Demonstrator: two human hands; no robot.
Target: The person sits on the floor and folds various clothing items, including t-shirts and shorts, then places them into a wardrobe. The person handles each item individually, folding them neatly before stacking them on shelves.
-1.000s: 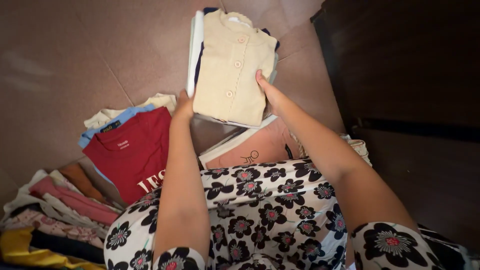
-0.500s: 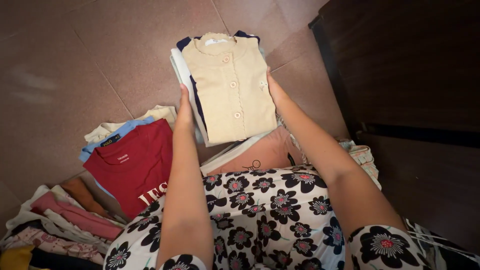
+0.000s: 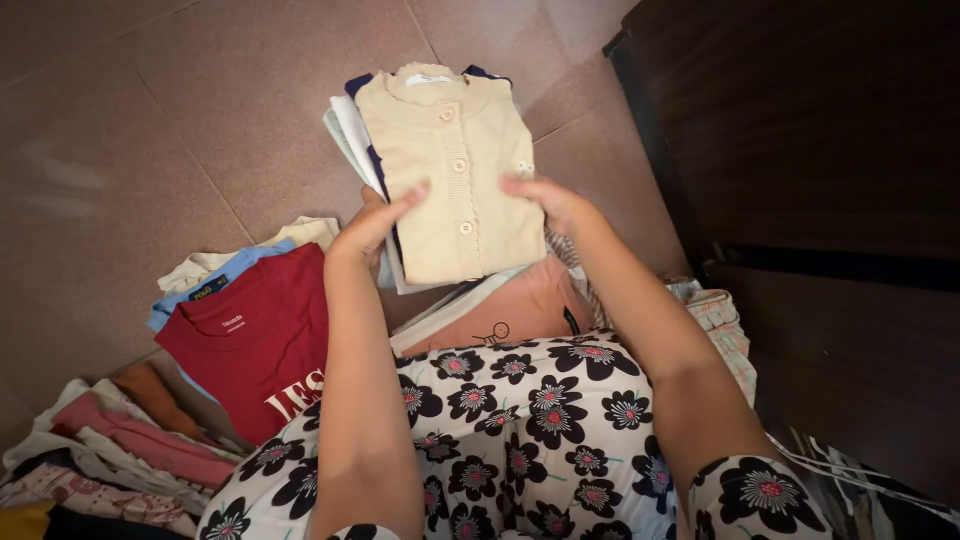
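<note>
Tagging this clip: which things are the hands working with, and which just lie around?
In hand: left hand, right hand, cream buttoned cardigan topping folded clothes stack.
Lying about: red printed T-shirt, peach folded garment, dark wooden cabinet.

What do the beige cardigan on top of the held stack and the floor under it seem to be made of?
Beige cardigan: likely a soft, matte knit, going by the ribbed button band, scalloped collar and pale buttons. Floor: apparently hard tile, brownish with a faint sheen, with thin grout lines crossing it.
</note>
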